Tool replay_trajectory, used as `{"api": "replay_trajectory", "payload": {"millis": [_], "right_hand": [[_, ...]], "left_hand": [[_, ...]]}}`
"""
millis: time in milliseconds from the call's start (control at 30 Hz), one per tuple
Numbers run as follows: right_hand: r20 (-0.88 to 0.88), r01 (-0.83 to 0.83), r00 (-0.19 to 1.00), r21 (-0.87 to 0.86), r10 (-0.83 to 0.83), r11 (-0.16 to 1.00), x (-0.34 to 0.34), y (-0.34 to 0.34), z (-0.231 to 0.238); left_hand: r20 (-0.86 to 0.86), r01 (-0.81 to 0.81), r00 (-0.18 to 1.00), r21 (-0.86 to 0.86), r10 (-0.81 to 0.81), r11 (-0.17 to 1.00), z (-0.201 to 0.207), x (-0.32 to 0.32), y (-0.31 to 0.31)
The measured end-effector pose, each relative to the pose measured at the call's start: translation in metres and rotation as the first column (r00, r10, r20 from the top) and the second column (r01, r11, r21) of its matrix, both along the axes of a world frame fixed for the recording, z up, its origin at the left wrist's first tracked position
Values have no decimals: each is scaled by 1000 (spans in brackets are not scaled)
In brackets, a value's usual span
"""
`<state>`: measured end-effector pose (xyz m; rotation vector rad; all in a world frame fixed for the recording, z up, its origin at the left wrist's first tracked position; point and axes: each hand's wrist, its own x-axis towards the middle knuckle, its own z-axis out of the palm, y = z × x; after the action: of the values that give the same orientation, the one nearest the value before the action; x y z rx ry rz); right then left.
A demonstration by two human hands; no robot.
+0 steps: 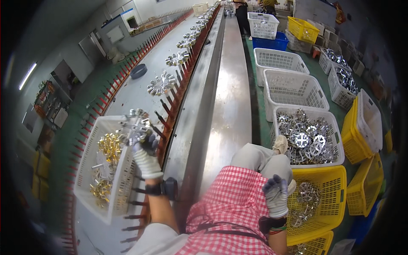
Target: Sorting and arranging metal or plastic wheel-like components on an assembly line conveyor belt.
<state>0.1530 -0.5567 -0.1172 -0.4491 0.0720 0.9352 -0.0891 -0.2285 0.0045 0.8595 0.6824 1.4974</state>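
Observation:
My left hand (145, 154), in a white glove with grey finger coating, reaches over the conveyor. Its fingers are closed on a silver metal part (138, 123) with several prongs, blurred at the edges, beside the rim of a white basket (121, 187). Gold-coloured metal pieces (109, 148) and silver ones lie inside that basket. At my right knee, my right hand (276, 193) is raised with its fingers apart and nothing in it. Its glove matches the left one. Beside it stands a yellow basket (335, 199) with a small heap of silver parts.
Silver flower-shaped parts (161, 83) sit in a line along the conveyor's red-based pegs (172, 104). A dark ring (138, 71) lies on the grey bed. To my right, a white basket (338, 148) holds silver parts, with more baskets (293, 91) beyond. People (242, 19) stand far ahead.

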Motion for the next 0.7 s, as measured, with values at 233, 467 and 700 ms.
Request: {"api": "replay_trajectory", "payload": {"millis": [233,467,700], "right_hand": [[-55,15,998,-2,-15,1000,3,-2,0],[-42,-9,999,83,13,997,1,-6,-3],[-34,-41,998,87,44,995,2,-2,-5]], "left_hand": [[-610,127,739,542,285,831,6,-1,62],[301,54,953,-49,-37,997,3,47,92],[178,-114,978,43,105,993,20,23,59]]}}
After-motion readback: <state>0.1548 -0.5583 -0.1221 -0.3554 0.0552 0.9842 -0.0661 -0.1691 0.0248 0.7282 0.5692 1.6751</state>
